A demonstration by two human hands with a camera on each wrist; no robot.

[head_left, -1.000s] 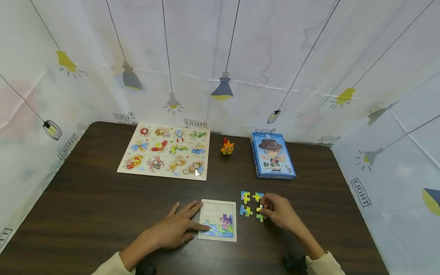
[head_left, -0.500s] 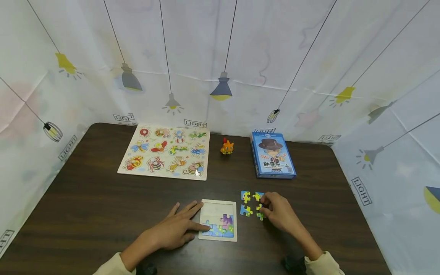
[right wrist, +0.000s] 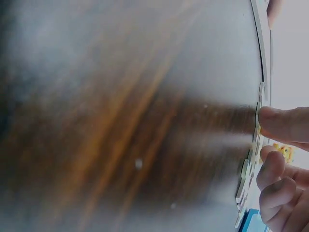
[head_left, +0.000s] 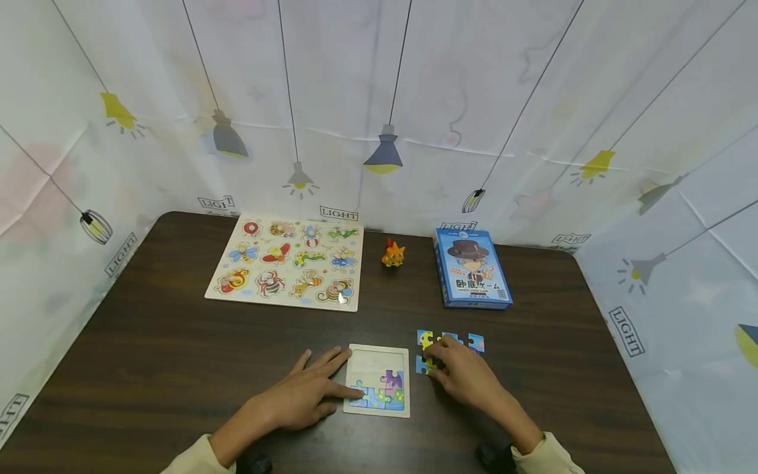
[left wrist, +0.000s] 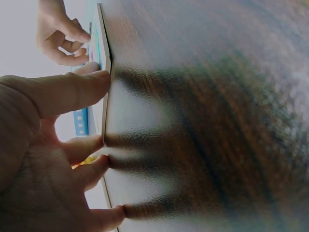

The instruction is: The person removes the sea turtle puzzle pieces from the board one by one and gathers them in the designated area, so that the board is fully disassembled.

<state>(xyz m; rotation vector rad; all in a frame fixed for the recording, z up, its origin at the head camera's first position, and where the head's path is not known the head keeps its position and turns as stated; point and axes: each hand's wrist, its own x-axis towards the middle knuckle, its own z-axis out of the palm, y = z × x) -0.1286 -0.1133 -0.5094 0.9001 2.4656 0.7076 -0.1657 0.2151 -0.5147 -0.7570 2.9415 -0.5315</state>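
My left hand (head_left: pixel 302 395) lies spread with straight fingers at the left side of a small wooden puzzle tray (head_left: pixel 405 401). Its index finger presses on the joined blue puzzle pieces along the tray's bottom; another fingertip touches the tray's upper left corner. A purple piece (head_left: pixel 391 378) sits in the tray at the right. Right of the tray, my right hand (head_left: pixel 468 376) reaches over loose puzzle pieces, thumb and index finger pinching the lower left yellow and blue piece (head_left: pixel 421 365). In the right wrist view the thumb (right wrist: pixel 280 123) meets the pieces' edge, the other fingers curled.
Another loose piece (head_left: pixel 476 342) lies beyond the right hand. Behind stand a wooden insect peg board (head_left: pixel 284 263), a small orange toy figure (head_left: pixel 393 254) and a blue game box (head_left: pixel 472 270). The dark table (head_left: pixel 148 355) ends at a lamp-print curtain (head_left: pixel 331 79).
My right hand has shifted left, from the right-hand loose pieces to the lower left one, baring pieces behind it. The left hand stays on the tray.
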